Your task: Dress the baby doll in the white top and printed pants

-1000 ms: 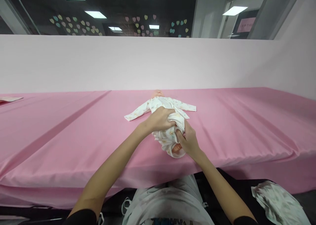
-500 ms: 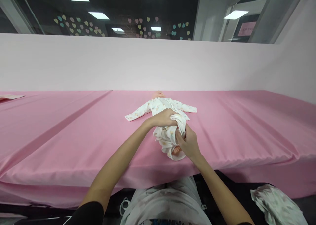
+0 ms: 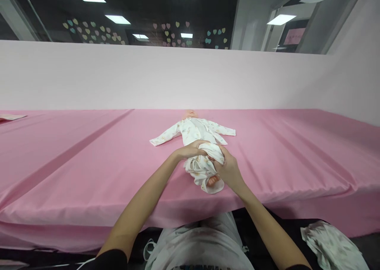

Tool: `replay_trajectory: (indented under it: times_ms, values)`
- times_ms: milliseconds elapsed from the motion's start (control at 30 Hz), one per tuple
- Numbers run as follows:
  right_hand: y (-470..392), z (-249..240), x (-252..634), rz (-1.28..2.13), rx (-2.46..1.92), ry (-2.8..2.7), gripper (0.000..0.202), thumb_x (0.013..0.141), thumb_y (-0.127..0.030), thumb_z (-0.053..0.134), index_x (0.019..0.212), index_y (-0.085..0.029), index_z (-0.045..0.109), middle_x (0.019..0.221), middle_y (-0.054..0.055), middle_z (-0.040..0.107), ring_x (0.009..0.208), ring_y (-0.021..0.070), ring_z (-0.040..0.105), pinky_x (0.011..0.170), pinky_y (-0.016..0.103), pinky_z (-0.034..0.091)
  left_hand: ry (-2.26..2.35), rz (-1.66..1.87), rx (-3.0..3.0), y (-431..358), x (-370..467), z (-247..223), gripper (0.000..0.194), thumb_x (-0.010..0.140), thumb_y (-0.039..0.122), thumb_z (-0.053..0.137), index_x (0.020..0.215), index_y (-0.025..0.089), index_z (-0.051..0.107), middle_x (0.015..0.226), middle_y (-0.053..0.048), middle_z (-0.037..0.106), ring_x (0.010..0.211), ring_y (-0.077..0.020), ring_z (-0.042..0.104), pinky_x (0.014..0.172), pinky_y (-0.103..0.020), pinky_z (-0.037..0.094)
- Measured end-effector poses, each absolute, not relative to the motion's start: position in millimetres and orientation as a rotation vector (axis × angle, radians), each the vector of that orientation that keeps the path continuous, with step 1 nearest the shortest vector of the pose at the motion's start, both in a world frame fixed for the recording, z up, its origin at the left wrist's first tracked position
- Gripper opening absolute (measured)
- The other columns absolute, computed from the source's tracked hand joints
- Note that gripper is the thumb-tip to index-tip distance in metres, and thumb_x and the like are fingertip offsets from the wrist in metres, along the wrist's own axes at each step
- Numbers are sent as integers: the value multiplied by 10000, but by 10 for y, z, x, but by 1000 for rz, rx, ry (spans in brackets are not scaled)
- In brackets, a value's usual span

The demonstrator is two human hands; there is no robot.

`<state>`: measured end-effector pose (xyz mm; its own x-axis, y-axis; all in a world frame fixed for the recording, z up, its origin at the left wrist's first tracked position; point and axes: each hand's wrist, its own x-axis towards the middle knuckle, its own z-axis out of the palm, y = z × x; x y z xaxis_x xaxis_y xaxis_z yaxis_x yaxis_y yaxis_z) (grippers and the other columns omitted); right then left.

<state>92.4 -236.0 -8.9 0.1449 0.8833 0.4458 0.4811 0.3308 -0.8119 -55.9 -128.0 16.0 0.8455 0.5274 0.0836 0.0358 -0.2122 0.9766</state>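
Note:
A baby doll lies on its back on the pink-covered table, head at the far side. It wears a white patterned top with both sleeves spread out. Bunched white patterned pants surround its lower legs, and a bare foot shows at the near opening. My left hand grips the left upper part of the bunched cloth, its fingertips partly hidden in the folds. On the right side, my right hand pinches the same cloth, thumb inward.
The pink table cover has folds and hangs over the near edge. A pale cloth item lies at the far left. Crumpled whitish fabric is below the table at the lower right. A white wall stands behind the table.
My left hand has moved slightly down and left. My right hand has shifted a little, and the cloth between the hands is now spread wider and lower, no longer pulled upright.

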Motion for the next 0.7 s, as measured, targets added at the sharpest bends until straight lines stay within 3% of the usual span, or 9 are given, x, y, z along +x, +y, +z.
replay_trajectory:
  times_ms: [133, 333, 567, 700]
  values:
    - [-2315, -38, 1008, 679, -1196, -1464, 405, 693, -222, 566, 1090, -226, 492, 1016, 41, 643, 882, 194, 624, 708, 301, 507, 398, 435, 1706, -1233, -588, 123, 315, 604, 142, 709, 909, 137, 629, 837, -16, 640, 778, -142, 601, 691, -223, 463]
    - [-2256, 71, 1136, 950, -1154, -1386, 455, 627, -209, 506, 1075, -229, 431, 829, -6, 605, 585, 119, 537, 502, 225, 406, 354, 476, 1752, -1232, -655, 102, 509, 641, 194, 773, 1123, 176, 613, 963, -31, 653, 849, -142, 602, 753, -238, 474]
    - [-2236, 108, 1140, 1104, -1134, -1163, 493, 592, -237, 647, 1057, -227, 483, 789, -23, 608, 576, 109, 532, 524, 217, 405, 428, 681, 1802, -1220, -600, 72, 365, 695, 372, 748, 949, 121, 676, 857, -24, 665, 805, -160, 601, 714, -235, 456]
    - [-2211, 58, 1168, 1197, -1047, -1023, 559, 539, -229, 747, 1045, -217, 509, 818, -21, 643, 607, 109, 563, 531, 211, 417, 510, 831, 1913, -1229, -538, 50, 380, 728, 365, 720, 1005, 112, 664, 975, -68, 681, 929, -201, 617, 815, -277, 473]
